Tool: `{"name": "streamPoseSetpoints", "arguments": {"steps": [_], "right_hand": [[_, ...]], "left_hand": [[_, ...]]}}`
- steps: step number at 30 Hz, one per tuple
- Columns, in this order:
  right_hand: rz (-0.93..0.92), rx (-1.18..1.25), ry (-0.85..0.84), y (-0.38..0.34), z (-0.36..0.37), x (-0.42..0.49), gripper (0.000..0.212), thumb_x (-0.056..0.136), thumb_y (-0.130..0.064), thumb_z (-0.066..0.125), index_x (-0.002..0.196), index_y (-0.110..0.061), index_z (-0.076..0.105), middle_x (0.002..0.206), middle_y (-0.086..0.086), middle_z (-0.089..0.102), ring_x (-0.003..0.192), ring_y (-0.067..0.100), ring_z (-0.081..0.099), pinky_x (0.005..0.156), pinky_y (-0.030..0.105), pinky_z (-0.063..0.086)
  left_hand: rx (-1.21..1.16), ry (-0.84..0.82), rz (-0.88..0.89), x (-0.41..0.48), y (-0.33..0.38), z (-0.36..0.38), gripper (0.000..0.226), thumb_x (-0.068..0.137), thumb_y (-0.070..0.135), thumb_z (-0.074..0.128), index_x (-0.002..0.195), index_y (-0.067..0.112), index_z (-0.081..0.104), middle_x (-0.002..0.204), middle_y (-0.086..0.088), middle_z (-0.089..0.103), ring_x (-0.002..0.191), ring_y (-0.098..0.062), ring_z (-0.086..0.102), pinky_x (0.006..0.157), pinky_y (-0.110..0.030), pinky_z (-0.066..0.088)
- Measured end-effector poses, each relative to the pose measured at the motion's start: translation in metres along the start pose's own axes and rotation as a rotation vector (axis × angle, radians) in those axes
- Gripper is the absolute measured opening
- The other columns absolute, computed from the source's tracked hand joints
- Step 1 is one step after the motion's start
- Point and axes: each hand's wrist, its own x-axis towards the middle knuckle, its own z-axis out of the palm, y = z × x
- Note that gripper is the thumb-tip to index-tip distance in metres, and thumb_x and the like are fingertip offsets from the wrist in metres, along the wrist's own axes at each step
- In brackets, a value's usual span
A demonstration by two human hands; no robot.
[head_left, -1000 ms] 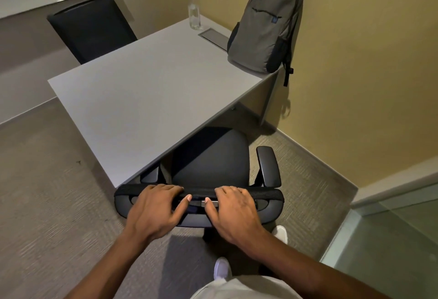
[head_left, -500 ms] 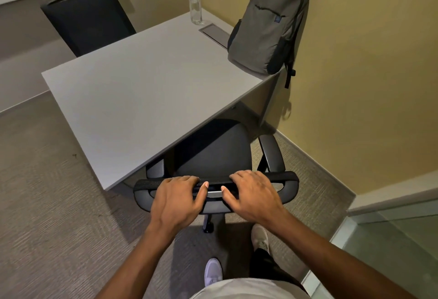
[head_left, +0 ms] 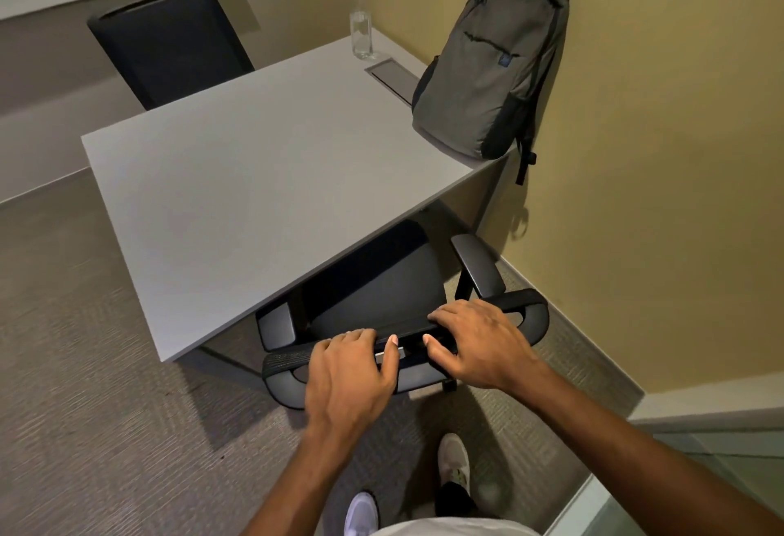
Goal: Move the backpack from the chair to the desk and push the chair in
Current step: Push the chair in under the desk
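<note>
A grey backpack (head_left: 488, 73) stands upright on the far right corner of the grey desk (head_left: 237, 191), leaning against the yellow wall. The black office chair (head_left: 382, 281) sits partly under the desk's near edge, its seat half hidden by the desktop. My left hand (head_left: 348, 382) and my right hand (head_left: 479, 344) both rest on the top of the chair's backrest, fingers curled over its rim, thumbs pointing toward each other.
A clear bottle (head_left: 362, 22) stands at the desk's far edge beside a cable hatch (head_left: 392, 79). A second black chair (head_left: 169, 47) stands behind the desk. The wall runs close on the right; a glass panel (head_left: 700, 493) lies at lower right. My shoes show on the carpet below.
The chair has rolled forward and farther under the desk, turning slightly. Both hands stayed on the backrest and moved with it, and I stepped closer.
</note>
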Motion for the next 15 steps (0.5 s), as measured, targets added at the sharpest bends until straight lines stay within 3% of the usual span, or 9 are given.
{"name": "streamPoseSetpoints", "arguments": {"steps": [3,8,11,15], "right_hand": [[-0.029,-0.019,0.004,0.024,-0.01,0.013,0.06,0.098,-0.063,0.038,0.125,-0.022,0.073,0.115,-0.006,0.076,0.108,0.013,0.069,0.1,0.035,0.051],[-0.085,-0.038,0.028,0.036,-0.011,0.033,0.057,0.098,-0.061,0.04,0.12,-0.023,0.075,0.113,-0.007,0.077,0.106,0.013,0.071,0.096,0.036,0.054],[-0.127,-0.06,0.098,0.079,-0.044,0.072,0.056,0.098,-0.062,0.04,0.12,-0.024,0.075,0.114,-0.008,0.078,0.107,0.012,0.071,0.095,0.036,0.054],[-0.15,-0.082,0.058,0.095,-0.045,0.094,0.056,0.098,-0.062,0.038,0.119,-0.025,0.075,0.115,-0.008,0.078,0.106,0.012,0.071,0.094,0.037,0.054]], "left_hand": [[0.017,0.01,-0.054,0.014,0.022,0.006,0.051,0.101,0.06,0.029,0.078,0.029,0.063,0.073,0.008,0.068,0.069,-0.011,0.061,0.08,-0.038,0.053],[0.027,-0.043,-0.121,0.021,0.028,0.01,0.051,0.1,0.06,0.027,0.072,0.03,0.057,0.066,0.008,0.062,0.063,-0.013,0.059,0.075,-0.04,0.053],[0.029,0.096,-0.192,0.067,0.073,0.001,0.053,0.1,0.06,0.028,0.069,0.028,0.057,0.063,0.007,0.059,0.059,-0.015,0.058,0.07,-0.042,0.054],[0.024,0.013,-0.239,0.09,0.074,0.008,0.057,0.099,0.059,0.026,0.08,0.023,0.067,0.07,0.001,0.068,0.064,-0.02,0.064,0.074,-0.043,0.056]]}}
